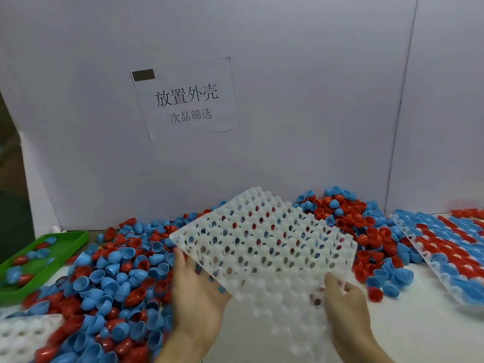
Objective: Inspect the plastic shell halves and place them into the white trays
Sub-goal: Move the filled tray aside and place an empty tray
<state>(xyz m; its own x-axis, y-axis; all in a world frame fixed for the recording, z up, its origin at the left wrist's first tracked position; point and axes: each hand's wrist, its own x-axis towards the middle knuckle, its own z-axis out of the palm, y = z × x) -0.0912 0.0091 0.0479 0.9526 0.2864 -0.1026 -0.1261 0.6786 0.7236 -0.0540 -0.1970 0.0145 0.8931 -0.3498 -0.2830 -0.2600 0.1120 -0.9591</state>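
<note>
I hold a white perforated tray (264,231) tilted up above the table, its cells holding no shells. My left hand (195,292) grips its near left edge, thumb on top. My right hand (345,297) pinches its near right corner. Under and around the tray lies a big loose pile of red and blue shell halves (110,281). More shells are heaped at the back right (345,213). A second white tray (432,260) at the right is filled with rows of red and blue shells.
A green tray (65,247) with a few shells sits at the left. Another white tray (18,336) shows at the bottom left corner. A white partition wall with a paper sign (186,100) stands close behind the pile.
</note>
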